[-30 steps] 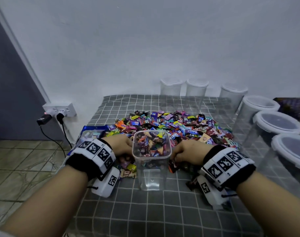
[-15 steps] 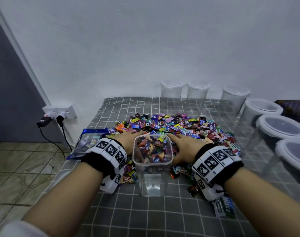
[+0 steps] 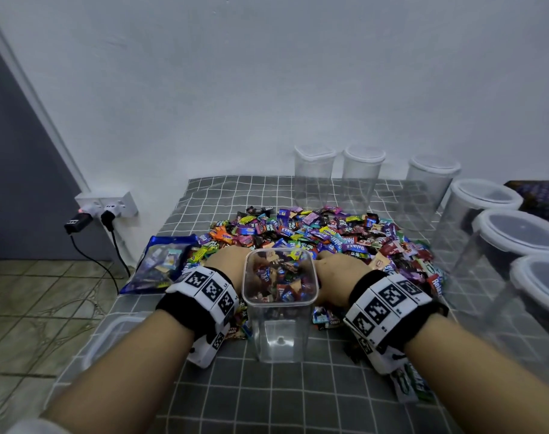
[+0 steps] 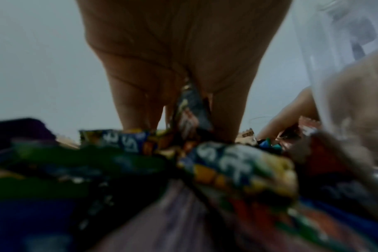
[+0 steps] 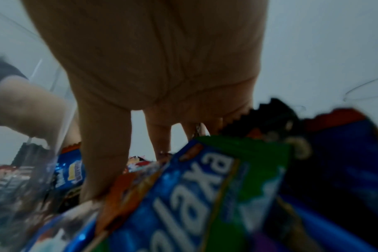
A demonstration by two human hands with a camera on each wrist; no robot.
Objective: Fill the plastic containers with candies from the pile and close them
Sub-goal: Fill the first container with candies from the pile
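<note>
Head view shows the left hand (image 3: 227,260) and right hand (image 3: 340,269), fingers straight in the candy pile (image 3: 313,236), flanking the open container (image 3: 279,296) to scoop, gripping nothing.

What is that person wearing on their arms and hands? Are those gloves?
No gloves: the left hand and right hand are bare, as are the forearms. Each wrist carries a black band wrapped by a white strap with square black-and-white code markings, and a white boxy camera unit hangs beneath. A bit of pale sleeve shows at the left arm's lower edge.
</note>
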